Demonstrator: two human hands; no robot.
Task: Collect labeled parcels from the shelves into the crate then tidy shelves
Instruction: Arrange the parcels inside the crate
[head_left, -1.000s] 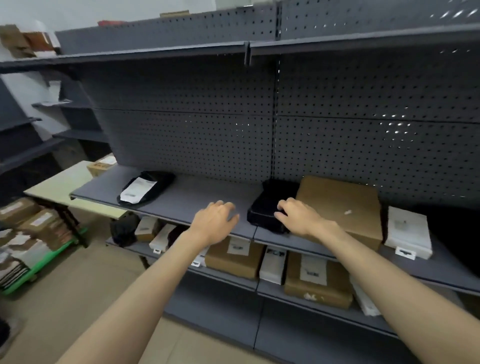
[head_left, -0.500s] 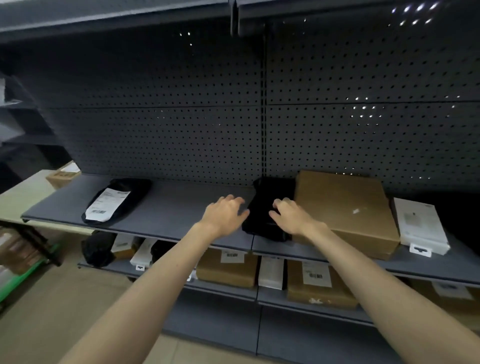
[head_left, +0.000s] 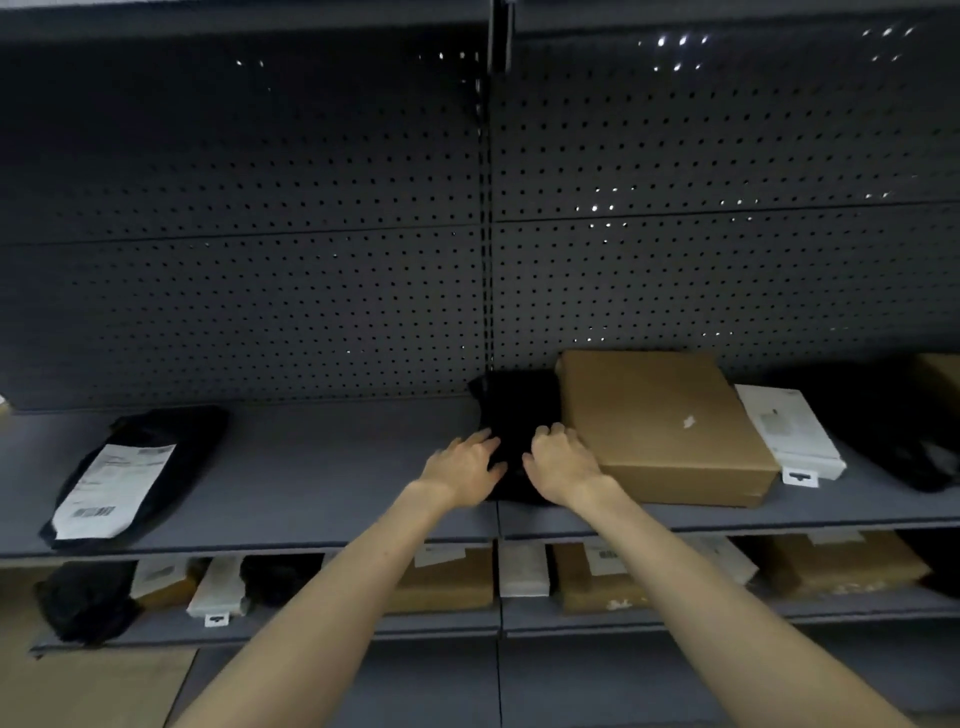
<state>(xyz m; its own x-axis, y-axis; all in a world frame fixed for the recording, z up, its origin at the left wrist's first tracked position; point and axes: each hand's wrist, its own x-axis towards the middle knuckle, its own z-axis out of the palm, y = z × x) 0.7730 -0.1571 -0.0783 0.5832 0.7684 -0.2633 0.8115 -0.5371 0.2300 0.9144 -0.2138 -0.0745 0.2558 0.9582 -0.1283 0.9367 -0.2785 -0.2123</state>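
Reaching forward from the lower edge of the view, two bare forearms extend to the middle shelf of a grey shelving unit. The left hand lies palm down with fingers spread and only lightly bent, its fingertips touching the left edge of a black parcel; its grip is open and closes round nothing. The right hand rests on the same parcel, fingers curled over the parcel's top near its right side; whether this grip truly clamps the wrapping cannot be told. The black parcel lies flat at the joint between two shelf sections, touching a large brown cardboard box on its right. Just beyond the box lies a white flat package with a hang tab at its near end. Well apart, at the shelf's left end, lies a black bag with a white shipping label. On the lower shelf, beneath the arms, stand further brown boxes, white packages and dark bags, partly hidden. Behind everything rises the perforated back panel.
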